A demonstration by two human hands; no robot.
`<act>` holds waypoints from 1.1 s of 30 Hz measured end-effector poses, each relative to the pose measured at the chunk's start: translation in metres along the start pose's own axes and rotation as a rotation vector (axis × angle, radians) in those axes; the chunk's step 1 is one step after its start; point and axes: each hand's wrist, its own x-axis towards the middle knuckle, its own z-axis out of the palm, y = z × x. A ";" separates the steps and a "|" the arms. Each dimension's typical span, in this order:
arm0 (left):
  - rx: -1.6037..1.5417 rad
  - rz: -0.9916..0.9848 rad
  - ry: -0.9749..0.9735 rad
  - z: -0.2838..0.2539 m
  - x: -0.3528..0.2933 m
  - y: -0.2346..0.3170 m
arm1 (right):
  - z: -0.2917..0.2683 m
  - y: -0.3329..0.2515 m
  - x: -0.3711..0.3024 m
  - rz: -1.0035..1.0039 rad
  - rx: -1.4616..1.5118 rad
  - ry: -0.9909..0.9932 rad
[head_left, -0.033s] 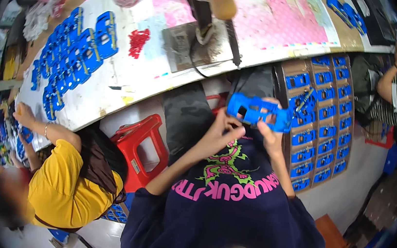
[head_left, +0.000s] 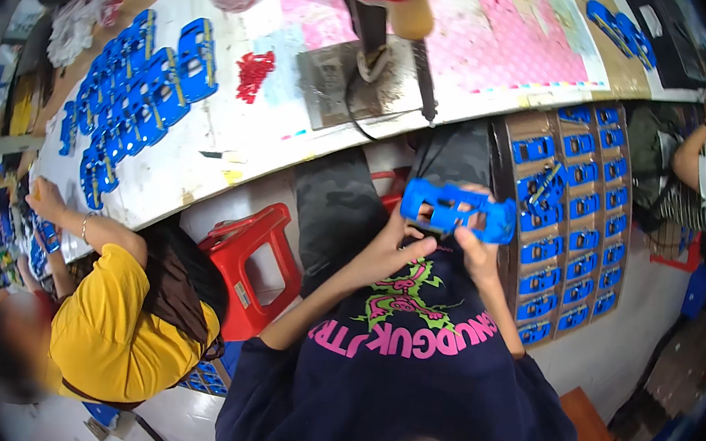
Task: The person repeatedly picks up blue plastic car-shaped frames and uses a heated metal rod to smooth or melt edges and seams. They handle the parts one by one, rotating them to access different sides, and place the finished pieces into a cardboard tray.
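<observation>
A blue plastic toy car body [head_left: 499, 221] with open window holes is held level above my lap. My right hand [head_left: 480, 254] grips its right part, thumb on the near side and fingers behind, partly showing through the holes. At the left end, my left hand [head_left: 393, 249] is closed against the car body's near edge. Its thumb points right, and its fingertips are partly hidden under the body.
Many blue car bodies [head_left: 145, 97] lie on the white table [head_left: 273, 159] beside small red parts [head_left: 254, 74]. A press-like machine [head_left: 373, 44] stands ahead. On my right is a divided carton [head_left: 553, 243] of car bodies. A red stool [head_left: 251, 270] and a yellow-shirted person [head_left: 128, 325] are at left.
The car body has turned slightly in my hands, tipping its face more toward me. My left fingers have moved up against its left end; the view has shifted slightly.
</observation>
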 end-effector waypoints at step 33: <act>1.726 -0.087 1.305 -0.392 0.131 0.225 | 0.031 0.005 -0.006 0.045 -0.438 -0.314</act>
